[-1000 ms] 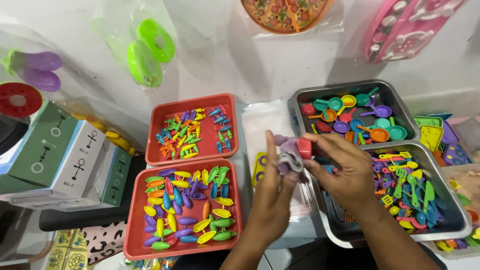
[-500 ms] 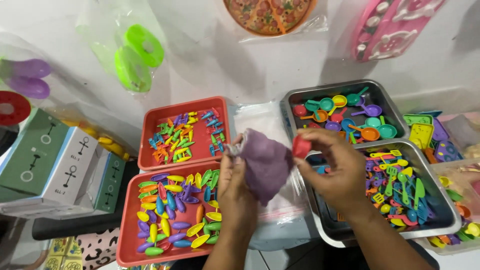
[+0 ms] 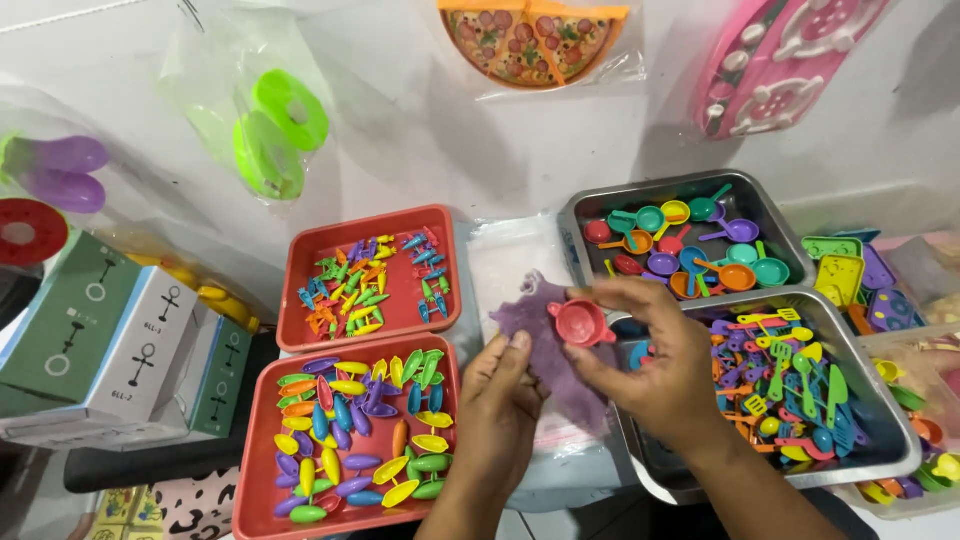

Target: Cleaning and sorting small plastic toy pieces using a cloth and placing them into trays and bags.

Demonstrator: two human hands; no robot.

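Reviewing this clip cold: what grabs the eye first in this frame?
At centre, the right hand pinches a small red toy pot against a purple cloth that the left hand supports. To the left lie two red trays of bright plastic pieces; to the right, two metal trays of tiny coloured pans and utensils.

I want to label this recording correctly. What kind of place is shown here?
Probably a small toy packing or sorting bench: red trays and metal trays hold sorted tiny plastic toys, bagged toys hang on the wall, and the right hand holds a red toy pot.
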